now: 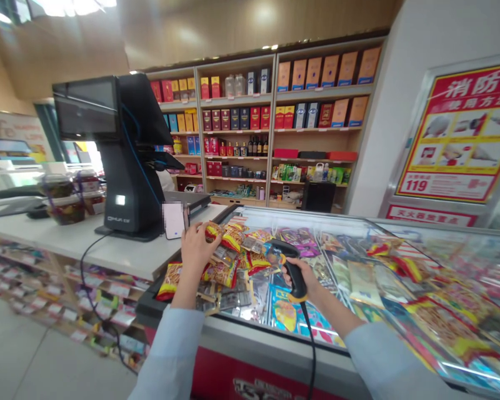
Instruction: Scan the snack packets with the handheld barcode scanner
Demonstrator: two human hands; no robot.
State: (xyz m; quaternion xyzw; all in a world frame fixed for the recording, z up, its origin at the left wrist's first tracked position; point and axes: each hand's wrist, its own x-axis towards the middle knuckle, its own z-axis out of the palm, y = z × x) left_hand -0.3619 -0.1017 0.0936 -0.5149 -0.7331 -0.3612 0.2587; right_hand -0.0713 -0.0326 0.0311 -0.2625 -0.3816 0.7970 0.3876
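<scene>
My right hand (304,276) is wrapped round the handle of a black and yellow barcode scanner (295,278). Its head points left over the heap of packets, and a cable hangs down from the handle. At the left of the heap, my left hand (196,245) has its fingers and thumb closed on a red and yellow snack packet (214,230). More such snack packets (221,272) lie below and beside it on the glass freezer top (256,316). Several small dark clear-wrapped packets (235,297) sit nearest me.
Left of the freezer, a counter (145,253) carries a black checkout terminal (129,166), a white card stand (174,220) and lidded tubs (66,205). More snack packets (441,311) show at the right. Shelves of boxes (237,119) stand behind.
</scene>
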